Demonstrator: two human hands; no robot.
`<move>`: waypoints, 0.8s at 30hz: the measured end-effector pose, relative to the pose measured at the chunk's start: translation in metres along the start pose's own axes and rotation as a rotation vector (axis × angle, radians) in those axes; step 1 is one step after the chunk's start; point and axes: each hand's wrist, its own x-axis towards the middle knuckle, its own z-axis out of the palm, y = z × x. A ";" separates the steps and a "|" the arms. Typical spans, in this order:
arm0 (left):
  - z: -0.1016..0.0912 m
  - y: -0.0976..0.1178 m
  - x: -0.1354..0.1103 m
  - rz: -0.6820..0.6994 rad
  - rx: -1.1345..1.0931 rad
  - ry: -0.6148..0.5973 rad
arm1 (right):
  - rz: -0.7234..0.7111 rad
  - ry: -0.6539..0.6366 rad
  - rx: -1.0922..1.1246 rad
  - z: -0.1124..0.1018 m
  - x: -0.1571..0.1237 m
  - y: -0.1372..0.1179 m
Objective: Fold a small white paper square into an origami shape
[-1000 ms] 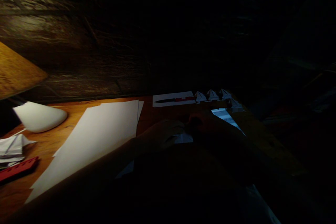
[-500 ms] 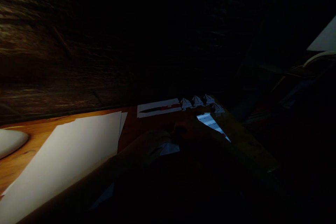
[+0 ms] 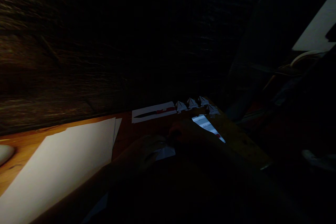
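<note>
Shift: phone (image 3: 209, 126) further left; my view turned right.
Paper (image 3: 166, 153): at my left grip (image 3: 148, 147), near phone.
Right grip (image 3: 182, 133): beside it; too dark, I cannot tell whether either pinches.
Care: best keep edges aligned.

Your left hand (image 3: 145, 148) and right hand (image 3: 181, 133) are bare; your forearms (image 3: 115, 168) lie in shadow too deep to show any covering.
</note>
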 end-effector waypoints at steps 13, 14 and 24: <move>-0.005 -0.002 -0.004 0.003 0.084 -0.017 | -0.021 0.002 -0.089 -0.004 -0.001 -0.005; -0.005 -0.004 -0.005 0.013 0.077 -0.021 | -0.021 -0.001 -0.089 -0.004 -0.001 -0.005; -0.005 -0.011 -0.010 0.022 0.034 -0.060 | -0.014 -0.015 -0.077 -0.006 -0.003 -0.006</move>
